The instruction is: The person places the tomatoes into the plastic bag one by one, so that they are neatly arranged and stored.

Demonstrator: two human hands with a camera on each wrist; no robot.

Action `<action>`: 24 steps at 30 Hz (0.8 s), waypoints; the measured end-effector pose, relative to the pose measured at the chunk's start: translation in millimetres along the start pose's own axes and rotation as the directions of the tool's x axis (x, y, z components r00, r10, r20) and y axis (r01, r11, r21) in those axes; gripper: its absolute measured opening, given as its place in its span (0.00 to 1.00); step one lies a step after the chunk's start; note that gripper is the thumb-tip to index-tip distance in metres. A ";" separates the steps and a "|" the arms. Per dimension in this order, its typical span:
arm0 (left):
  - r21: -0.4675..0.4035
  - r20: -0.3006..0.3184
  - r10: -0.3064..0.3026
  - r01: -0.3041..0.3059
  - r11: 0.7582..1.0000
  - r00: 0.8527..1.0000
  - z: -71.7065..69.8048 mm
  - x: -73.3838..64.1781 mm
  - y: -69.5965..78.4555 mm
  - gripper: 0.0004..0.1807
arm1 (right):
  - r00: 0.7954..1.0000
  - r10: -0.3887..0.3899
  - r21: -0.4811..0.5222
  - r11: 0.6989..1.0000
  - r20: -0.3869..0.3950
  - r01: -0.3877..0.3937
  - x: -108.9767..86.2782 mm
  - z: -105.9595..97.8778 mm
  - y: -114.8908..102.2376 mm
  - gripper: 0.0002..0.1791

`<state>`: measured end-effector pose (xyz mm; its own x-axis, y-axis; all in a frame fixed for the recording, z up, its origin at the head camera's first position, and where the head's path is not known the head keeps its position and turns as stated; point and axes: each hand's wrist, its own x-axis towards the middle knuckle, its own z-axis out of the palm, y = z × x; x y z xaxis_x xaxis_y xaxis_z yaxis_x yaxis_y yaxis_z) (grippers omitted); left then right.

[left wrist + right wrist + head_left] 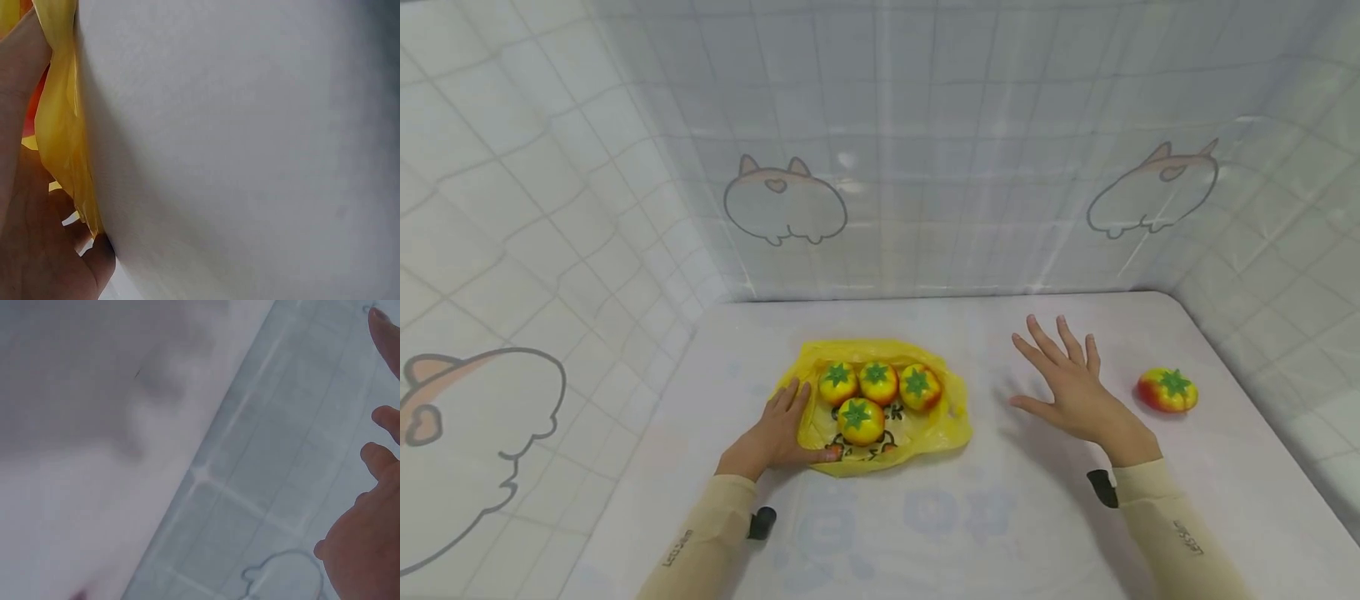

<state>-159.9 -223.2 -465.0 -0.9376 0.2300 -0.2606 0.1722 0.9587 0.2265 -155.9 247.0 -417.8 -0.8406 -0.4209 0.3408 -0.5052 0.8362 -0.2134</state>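
A yellow plastic bag (pixel 925 437) with dark printing lies spread on the table, its rim raised around several toy fruits. These are glossy, tomato-like, yellow and red, with green star-shaped tops; the front one (pixel 861 422) sits nearest me. My left hand (pixel 786 429) rests at the bag's left side, fingers over the rim and thumb stretched along its front edge. In the left wrist view, yellow plastic (pixel 62 125) lies against that hand. My right hand (pixel 1071 392) hovers above the table with fingers spread, holding nothing. Right of it lies another such toy fruit (pixel 1168 390).
The white table (pixel 925 533) carries faint bluish marks near me. Pale tile-patterned sheets with cartoon animal drawings enclose it at the back (pixel 925 167), left and right. In the right wrist view, the table's edge meets the sheet (pixel 250 462).
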 end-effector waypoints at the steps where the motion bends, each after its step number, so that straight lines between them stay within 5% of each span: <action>1: -0.001 0.000 0.000 0.000 1.000 1.000 -0.4 -0.2 0.5 0.74 | 1.000 0.007 -0.005 1.000 -0.004 -0.007 -2.6 -1.7 4.0 0.50; 24: -0.006 0.002 0.010 -0.010 1.000 1.000 -2.9 -1.5 1.5 0.74 | 0.985 0.171 -0.026 0.985 0.007 -0.171 -50.3 -8.7 51.6 0.50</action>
<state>-159.1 -222.6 -461.6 -0.9353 0.2396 -0.2603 0.1794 0.9554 0.2347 -137.9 314.3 -438.0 -0.9162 -0.2740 0.2924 -0.3486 0.9047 -0.2447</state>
